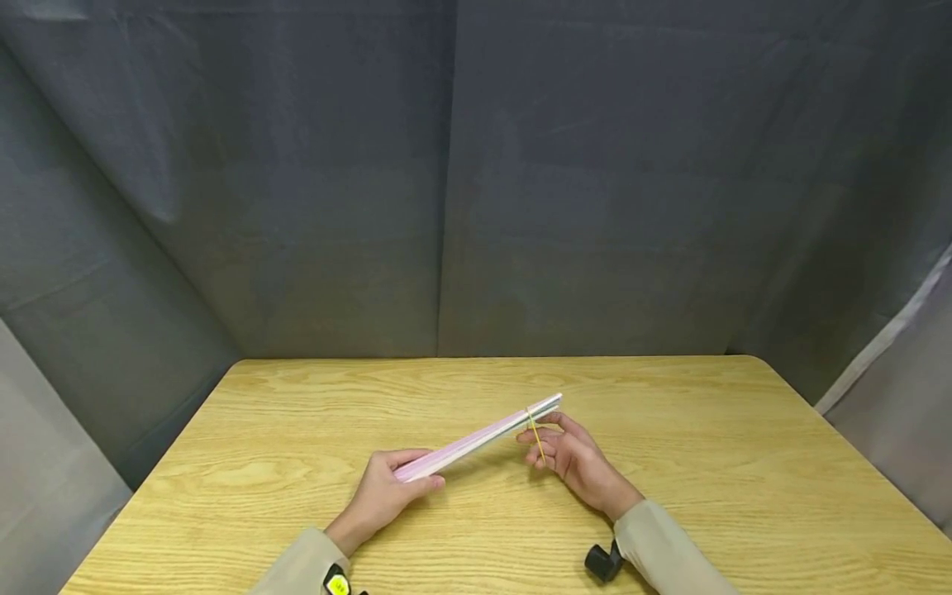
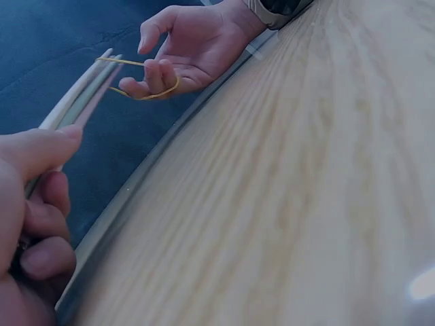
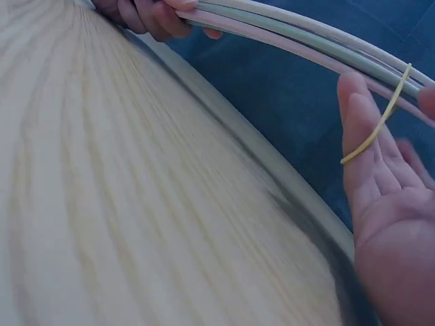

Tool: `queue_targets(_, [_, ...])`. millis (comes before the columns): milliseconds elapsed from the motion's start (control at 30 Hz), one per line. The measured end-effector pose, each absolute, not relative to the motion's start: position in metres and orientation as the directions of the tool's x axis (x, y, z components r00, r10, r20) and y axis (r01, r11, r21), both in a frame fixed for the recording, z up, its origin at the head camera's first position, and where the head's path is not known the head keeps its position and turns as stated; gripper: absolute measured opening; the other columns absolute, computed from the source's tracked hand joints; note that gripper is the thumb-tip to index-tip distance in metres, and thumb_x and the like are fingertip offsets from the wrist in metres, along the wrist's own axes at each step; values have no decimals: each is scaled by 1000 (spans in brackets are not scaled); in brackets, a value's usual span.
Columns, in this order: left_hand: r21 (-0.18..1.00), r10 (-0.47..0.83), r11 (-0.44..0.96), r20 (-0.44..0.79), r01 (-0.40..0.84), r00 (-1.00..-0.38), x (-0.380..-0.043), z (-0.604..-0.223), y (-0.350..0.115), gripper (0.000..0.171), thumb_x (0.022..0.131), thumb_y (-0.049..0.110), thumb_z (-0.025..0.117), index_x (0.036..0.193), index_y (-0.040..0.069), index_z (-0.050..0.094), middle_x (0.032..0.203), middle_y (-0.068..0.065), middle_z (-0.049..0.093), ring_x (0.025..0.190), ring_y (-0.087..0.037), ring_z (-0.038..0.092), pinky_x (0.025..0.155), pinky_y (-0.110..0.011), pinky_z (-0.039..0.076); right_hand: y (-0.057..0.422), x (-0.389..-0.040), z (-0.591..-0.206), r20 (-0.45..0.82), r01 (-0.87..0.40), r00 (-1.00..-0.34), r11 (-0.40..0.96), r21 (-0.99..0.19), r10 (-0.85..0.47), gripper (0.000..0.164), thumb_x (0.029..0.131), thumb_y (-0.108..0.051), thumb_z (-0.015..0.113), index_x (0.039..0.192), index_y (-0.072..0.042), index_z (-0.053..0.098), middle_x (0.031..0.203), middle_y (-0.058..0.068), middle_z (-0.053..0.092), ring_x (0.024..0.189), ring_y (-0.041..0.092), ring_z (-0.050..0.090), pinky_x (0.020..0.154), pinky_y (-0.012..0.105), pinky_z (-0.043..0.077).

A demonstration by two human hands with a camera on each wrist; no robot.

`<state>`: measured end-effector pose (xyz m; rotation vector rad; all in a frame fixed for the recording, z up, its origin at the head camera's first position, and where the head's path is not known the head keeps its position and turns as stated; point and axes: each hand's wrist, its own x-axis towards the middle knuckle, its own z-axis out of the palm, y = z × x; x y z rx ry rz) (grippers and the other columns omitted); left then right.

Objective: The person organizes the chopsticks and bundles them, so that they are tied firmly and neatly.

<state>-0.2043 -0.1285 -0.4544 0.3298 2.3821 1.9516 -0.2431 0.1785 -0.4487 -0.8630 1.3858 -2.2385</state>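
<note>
A bundle of long, thin straws (image 1: 476, 442) in pink, white and pale green slants up to the right above the table. Around its near end, my left hand (image 1: 383, 496) grips the straws between thumb and fingers. A yellow rubber band (image 1: 537, 438) loops over the far end of the bundle. Bent fingers of my right hand (image 1: 583, 467) hook the band and stretch it away from the straws. In the left wrist view, the band (image 2: 146, 98) runs round these fingers, while the thumb stands apart. The right wrist view shows the band (image 3: 380, 129) crossing a finger.
The wood-grain table (image 1: 372, 397) lies beneath both hands. Behind it hangs a dark grey curtain (image 1: 446, 207), with more cloth at the left and right. A black device (image 1: 604, 562) sits by the right wrist.
</note>
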Motion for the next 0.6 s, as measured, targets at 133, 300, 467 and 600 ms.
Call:
queue_targets(133, [981, 147, 155, 97, 120, -984, -202, -453, -125, 42, 72, 10, 83, 110, -3, 70, 107, -17, 70, 87, -10, 57, 76, -21, 47, 172, -240, -452, 272, 0, -773, -429, -903, -573, 23, 99, 3, 29, 107, -3, 50, 93, 2, 65, 80, 10, 63, 73, 21, 52])
queue_targets(300, [988, 110, 131, 67, 81, -992, -203, -453, -118, 44, 73, 11, 82, 111, -6, 68, 105, -19, 69, 76, -10, 55, 62, -20, 47, 161, -236, -454, 219, -91, -843, -269, -959, -492, 19, 101, -4, 40, 105, 6, 55, 91, 2, 62, 80, 8, 61, 72, 21, 52])
queue_targets(467, [991, 54, 132, -34, -27, -998, -205, -452, -114, 48, 73, 17, 83, 114, -2, 68, 94, -12, 69, 50, -6, 42, 43, -17, 35, 155, -234, -454, 248, -238, -846, -82, -968, -471, 32, 102, 0, 38, 124, 21, 46, 101, 27, 58, 80, 10, 62, 72, 24, 53])
queue_targets(600, [990, 35, 131, -64, -59, -997, -206, -450, -111, 47, 73, 16, 82, 114, -2, 68, 94, -11, 69, 48, -4, 39, 41, -17, 32, 155, -231, -452, 263, -283, -803, -46, -958, -534, 45, 102, 1, 36, 147, 5, 31, 108, 41, 52, 72, 12, 65, 65, 29, 56])
